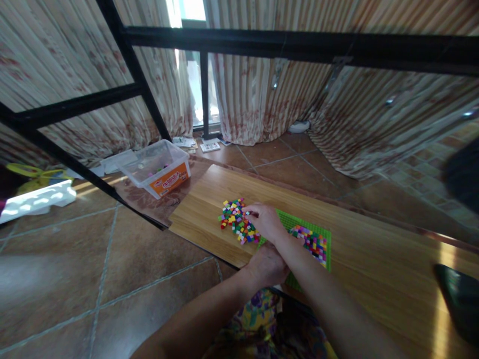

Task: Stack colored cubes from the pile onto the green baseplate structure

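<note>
My right hand (265,219) reaches across my left wrist to a loose heap of small coloured toy bricks (243,230) on the wooden table. Its thumb and fingertips are pinched together over the heap, on what looks like a small whitish brick (247,213). Below it, my left hand (270,264) lies by the near edge of a green studded baseplate (328,237); its fingers are hidden behind my right forearm. Rows of many-coloured bricks (316,244) cover part of the baseplate, and my arm hides some of them.
The long wooden table (374,264) runs to the right, where a dark phone-like object (458,294) lies. On the left stands a clear plastic tub (149,162) with an orange label. Black metal bars (262,40) cross in front of striped curtains (247,99).
</note>
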`<state>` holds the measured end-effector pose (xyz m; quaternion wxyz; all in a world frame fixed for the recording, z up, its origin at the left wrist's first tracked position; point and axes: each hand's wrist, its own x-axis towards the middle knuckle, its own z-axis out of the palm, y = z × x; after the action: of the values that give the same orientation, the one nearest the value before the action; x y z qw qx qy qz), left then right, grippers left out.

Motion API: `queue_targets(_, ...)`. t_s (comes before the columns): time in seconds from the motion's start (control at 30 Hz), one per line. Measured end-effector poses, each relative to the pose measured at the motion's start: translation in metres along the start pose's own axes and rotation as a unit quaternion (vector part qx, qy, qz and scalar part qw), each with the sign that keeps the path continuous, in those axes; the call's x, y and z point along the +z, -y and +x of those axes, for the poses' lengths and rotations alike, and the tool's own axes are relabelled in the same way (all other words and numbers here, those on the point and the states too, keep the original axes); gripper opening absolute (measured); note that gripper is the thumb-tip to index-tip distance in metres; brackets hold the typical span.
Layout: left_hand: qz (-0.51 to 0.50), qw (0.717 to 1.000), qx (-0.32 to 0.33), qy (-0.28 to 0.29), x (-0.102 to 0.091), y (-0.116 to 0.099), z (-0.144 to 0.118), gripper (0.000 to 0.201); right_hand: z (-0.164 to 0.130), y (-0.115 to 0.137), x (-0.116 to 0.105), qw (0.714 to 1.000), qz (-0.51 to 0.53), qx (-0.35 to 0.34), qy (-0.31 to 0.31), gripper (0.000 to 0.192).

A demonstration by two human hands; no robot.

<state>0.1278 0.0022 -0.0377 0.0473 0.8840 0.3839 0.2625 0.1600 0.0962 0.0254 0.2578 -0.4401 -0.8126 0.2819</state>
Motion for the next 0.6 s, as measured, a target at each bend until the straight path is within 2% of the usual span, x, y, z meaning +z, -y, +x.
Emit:
queue_targets(0.13, 0.029, 0.999, 0.007, 0.038, -0.0033, -0.0001, -0.0011, 0.062, -0.0003, 0.0047, 0.0, 0.999, -0.023, -0.023, 0.021, 0.027)
queue_targets(0.33, 0.01, 0.999, 0.004, 0.047, -0.0096, -0.0012, 0.0001, 0.06, -0.0003, 0.0057, -0.0011, 1.0, -0.021, -0.003, 0.007, 0.029)
queue_targets(0.47, 0.009, 0.999, 0.014, 0.028, -0.008, -0.0005, -0.0002, 0.059, 0.0005, 0.0062, -0.0025, 0.999, -0.044, 0.009, 0.006, 0.027)
queue_targets(0.6, 0.018, 0.999, 0.026, 0.003, -0.008, 0.0016, 0.0014, 0.058, -0.0001, 0.0065, -0.0075, 0.998, -0.051, 0.026, -0.021, 0.023)
